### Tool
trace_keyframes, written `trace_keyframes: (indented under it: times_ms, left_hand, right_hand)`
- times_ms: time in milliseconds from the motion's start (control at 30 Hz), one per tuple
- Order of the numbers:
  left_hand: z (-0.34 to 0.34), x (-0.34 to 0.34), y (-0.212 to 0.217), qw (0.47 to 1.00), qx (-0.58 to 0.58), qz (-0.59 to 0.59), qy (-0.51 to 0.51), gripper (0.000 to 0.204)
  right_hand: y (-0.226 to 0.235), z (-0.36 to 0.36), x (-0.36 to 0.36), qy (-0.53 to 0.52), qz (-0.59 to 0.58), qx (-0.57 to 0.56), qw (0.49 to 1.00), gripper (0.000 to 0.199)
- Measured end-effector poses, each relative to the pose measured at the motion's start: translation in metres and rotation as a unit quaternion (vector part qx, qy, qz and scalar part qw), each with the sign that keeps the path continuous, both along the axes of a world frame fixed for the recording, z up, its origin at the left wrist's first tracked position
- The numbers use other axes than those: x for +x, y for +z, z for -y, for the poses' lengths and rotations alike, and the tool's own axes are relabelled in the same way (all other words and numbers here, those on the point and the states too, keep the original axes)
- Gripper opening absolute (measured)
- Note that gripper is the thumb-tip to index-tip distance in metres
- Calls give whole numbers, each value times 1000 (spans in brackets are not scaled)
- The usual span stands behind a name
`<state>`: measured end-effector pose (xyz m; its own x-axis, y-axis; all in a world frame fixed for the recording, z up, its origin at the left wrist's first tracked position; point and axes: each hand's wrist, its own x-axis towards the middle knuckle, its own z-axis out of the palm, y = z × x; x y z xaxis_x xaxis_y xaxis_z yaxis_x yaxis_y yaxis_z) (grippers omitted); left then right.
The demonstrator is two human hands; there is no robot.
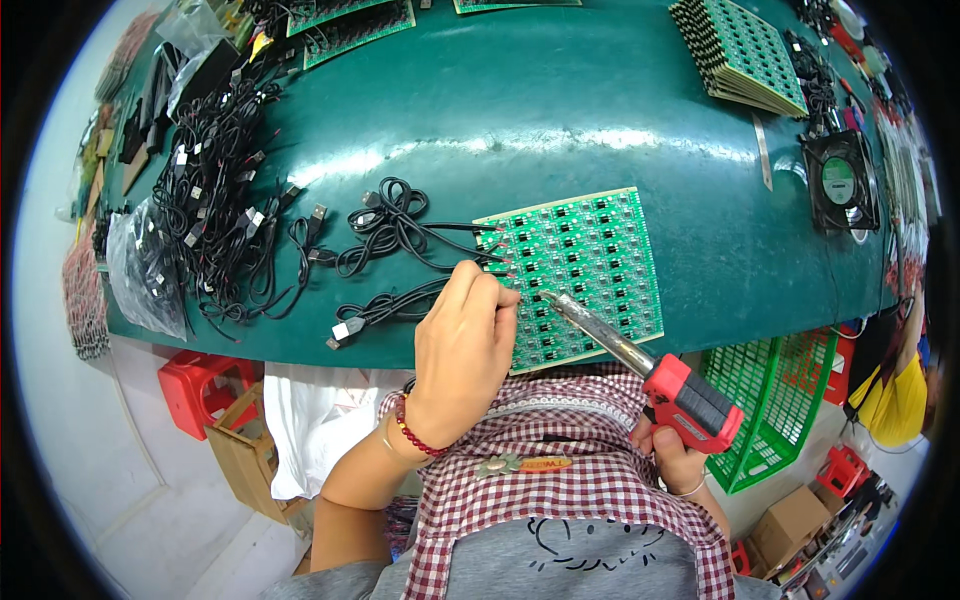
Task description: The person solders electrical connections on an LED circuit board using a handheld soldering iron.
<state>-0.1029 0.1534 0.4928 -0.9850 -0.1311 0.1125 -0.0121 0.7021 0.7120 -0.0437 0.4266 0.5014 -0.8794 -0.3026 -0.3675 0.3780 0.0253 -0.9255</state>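
- A green table (610, 130) fills most of the scene.
- A green basket (770, 405) stands below the table's near edge, on the right.
- A heap of black cables (215, 190) covers the table's left side.
- A stack of green boards (745, 55) sits far right.
- One green circuit board (575, 270) lies near the middle of the table's near edge, its face crowded with small black parts.
- A red and black soldering iron (690, 400) slants over that board, its tip near the left fingertips; whether it touches, I cannot tell.
- The left hand (462, 340) bends over the board's left edge, thumb and fingers drawn in; how close they come, and on what, I cannot tell.
- The right hand (675, 455) has its fingers curled around the iron's handle.
- Looped black cables (400, 225) reach the board's left edge.
- A silver plug (347, 328) lies left of the left hand.
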Motion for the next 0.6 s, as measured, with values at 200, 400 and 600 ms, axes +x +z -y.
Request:
trace_keyframes:
  times_ms: [200,400,600]
  left_hand:
    - [-1,-1,-2,1000,14,7,20,11]
    - [-4,0,-2,999,7,-15,29,10]
    - [-7,1,-2,999,-4,-23,33,11]
  right_hand:
    - [-5,1,-1,20,-4,32,999,26]
    - [-10,-1,0,44,-5,75,996,22]
    - [-19,1,2,53,-60,152,985,16]
